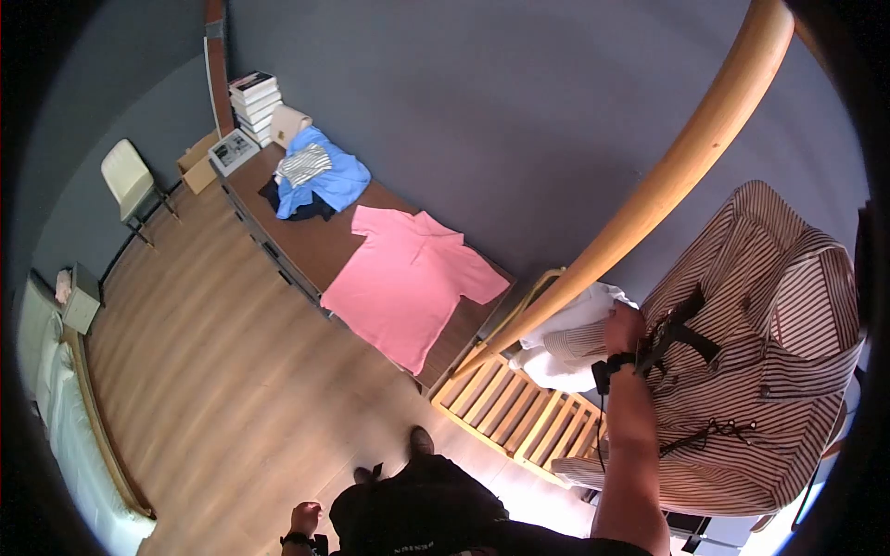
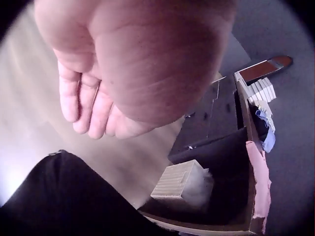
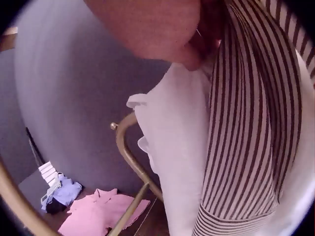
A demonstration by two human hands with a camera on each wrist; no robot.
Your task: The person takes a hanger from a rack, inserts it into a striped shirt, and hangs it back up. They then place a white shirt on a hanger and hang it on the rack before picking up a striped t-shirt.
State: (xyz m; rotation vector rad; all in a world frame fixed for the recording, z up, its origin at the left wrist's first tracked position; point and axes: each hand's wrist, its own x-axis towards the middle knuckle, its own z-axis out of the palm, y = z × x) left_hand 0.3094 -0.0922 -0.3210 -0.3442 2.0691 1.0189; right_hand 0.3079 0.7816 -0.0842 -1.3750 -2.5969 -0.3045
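Note:
A brown-and-white striped shirt (image 1: pixel 714 371) hangs from the rack on my right, its sleeve (image 3: pixel 241 142) close to the right wrist camera. My right hand (image 1: pixel 626 329) is raised at this shirt, fingers curled at the fabric beside a white garment (image 3: pixel 179 132). Its fingertips are hidden behind the striped cloth. Low by my leg, my left hand (image 1: pixel 304 517) hangs loosely curled; in the left wrist view its palm (image 2: pixel 152 64) shows with nothing in it. A pink short-sleeved shirt (image 1: pixel 403 283) lies spread on the brown cabinet top (image 1: pixel 315 250).
A thick wooden pole (image 1: pixel 649 204) slants over a slatted wooden shelf (image 1: pixel 505 408). Further along the cabinet lie a blue garment (image 1: pixel 348 181), a striped folded cloth (image 1: pixel 304 165) and stacked books (image 1: pixel 255 100). A chair (image 1: pixel 128 176) and a bed (image 1: pixel 83 463) stand left.

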